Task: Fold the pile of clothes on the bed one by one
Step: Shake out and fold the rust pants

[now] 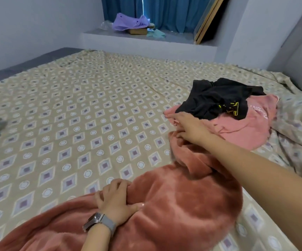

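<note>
Rust-coloured fleece, a thick fluffy garment [164, 205], lay spread across the near part of the bed [74, 115], and it was the piece in hand. The left hand [116, 198], with a watch [99, 222] on its wrist, pressed down on the fleece near its left edge, fingers curled into the pile. The right hand [190, 127] reached to the far end of the garment, fingers bent and seemingly pinching a fold there, though the grip itself was partly hidden. By the look of it, the step was laying the garment flat; the next move would call for pulling the far end straight before any fold. Just beyond the right hand waited a pink top [240, 129] with a black garment [217, 98] heaped on it. No containers could be seen on the bed.
</note>
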A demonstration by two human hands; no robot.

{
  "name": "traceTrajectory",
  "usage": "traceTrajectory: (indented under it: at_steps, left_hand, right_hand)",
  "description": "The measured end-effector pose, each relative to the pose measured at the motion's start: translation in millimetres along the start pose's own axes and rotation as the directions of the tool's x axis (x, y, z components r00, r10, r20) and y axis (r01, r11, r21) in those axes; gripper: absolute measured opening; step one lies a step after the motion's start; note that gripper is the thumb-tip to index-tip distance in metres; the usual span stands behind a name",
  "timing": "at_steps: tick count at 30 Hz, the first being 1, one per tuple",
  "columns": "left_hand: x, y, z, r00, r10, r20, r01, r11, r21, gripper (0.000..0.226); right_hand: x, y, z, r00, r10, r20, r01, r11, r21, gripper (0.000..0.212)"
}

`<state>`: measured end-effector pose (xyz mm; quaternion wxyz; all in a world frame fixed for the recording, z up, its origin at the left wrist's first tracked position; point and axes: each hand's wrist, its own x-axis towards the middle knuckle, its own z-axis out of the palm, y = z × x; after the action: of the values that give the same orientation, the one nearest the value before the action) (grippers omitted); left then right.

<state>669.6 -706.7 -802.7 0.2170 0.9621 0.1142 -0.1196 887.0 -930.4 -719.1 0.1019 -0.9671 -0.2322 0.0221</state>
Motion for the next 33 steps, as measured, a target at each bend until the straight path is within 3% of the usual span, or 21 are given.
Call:
traceTrajectory:
  at_steps: [1,3,5,7,13,16,18,19,20,21,22,26,28,30,33]
  left_hand:
    - [2.4,-0.3,3.6,1.0,-0.005,-0.022,0.005,1.0,0.004,0.055]
    - [7.4,-0.2,8.2,0.999,-0.025,-0.027,0.025,1.0,0.017,0.059]
    - [11.2,0.8,7.9,0.999,-0.039,0.002,0.039,0.999,0.01,0.066]
    - [13.2,1.9,5.9,0.999,-0.048,0.022,0.048,0.999,0.008,0.07]
    - [9.7,4.2,1.4,0.997,-0.059,0.044,0.059,0.998,-0.008,0.065]
    - [4.9,5.8,-1.0,0.997,-0.063,0.053,0.064,0.998,-0.028,0.056]
    - [0.2,8.6,-2.2,0.997,-0.075,0.029,0.077,0.995,-0.06,0.05]
    - [-2.8,10.4,-3.4,0.997,-0.075,0.003,0.075,0.991,-0.109,0.044]
    - [-7.0,13.3,-4.5,0.997,-0.068,-0.03,0.063,0.985,-0.161,0.038]
    - [-12.1,16.9,-5.4,0.996,-0.055,-0.067,0.042,0.982,-0.182,0.033]
    - [-17.1,21.1,-5.6,0.993,-0.04,-0.113,0.021,0.987,-0.161,0.029]
    - [-28.4,36.2,-7.7,0.974,-0.03,-0.226,0.008,0.995,-0.098,0.017]
    - [-26.7,41.0,-12.2,0.975,-0.031,-0.22,-0.002,0.989,-0.148,0.016]
    - [-25.6,47.6,-18.0,0.987,0.049,-0.151,-0.078,0.979,-0.187,0.021]
    - [-27.4,60.2,-21.9,0.965,0.262,0.018,-0.24,0.906,-0.348,0.025]
  right_hand:
    - [6.4,10.4,5.0,0.996,0.075,-0.051,-0.078,0.995,-0.066,0.089]
    - [15.9,26.5,10.9,0.977,0.198,0.078,-0.194,0.98,-0.051,0.111]
    - [19.9,30.3,14.2,0.938,0.187,0.291,-0.175,0.982,-0.066,0.085]
    - [23.5,22.5,12.8,0.908,0.205,0.366,-0.167,0.977,-0.134,0.063]
    - [33.5,27.8,25.0,0.753,0.253,0.607,-0.205,0.967,-0.148,0.08]
    - [1.2,14.7,0.8,0.778,0.281,0.562,-0.258,0.958,-0.123,0.059]
    - [-31.2,13.3,-29.8,0.851,0.259,0.458,-0.227,0.966,-0.125,0.034]
    - [-49.5,14.9,-45.6,0.896,0.247,0.369,-0.212,0.968,-0.133,0.038]
    - [-67.1,29.4,-60.6,0.919,0.29,0.268,-0.258,0.955,-0.149,0.055]
    - [-88.9,44.2,-78.6,0.916,0.352,0.192,-0.341,0.936,-0.089,0.065]
    - [-112.4,62.4,-95.5,0.903,0.4,0.156,-0.401,0.916,-0.022,0.062]
    - [-229.1,124.6,-151.7,0.872,0.429,0.235,-0.488,0.795,0.362,0.044]
    - [-284.3,143.1,-161.6,0.805,0.447,0.39,-0.593,0.618,0.517,0.034]
    - [-339.2,156.6,-161.0,0.719,0.514,0.468,-0.694,0.481,0.536,0.041]
    - [-394.2,175.0,-137.1,0.687,0.583,0.434,-0.711,0.418,0.565,0.061]
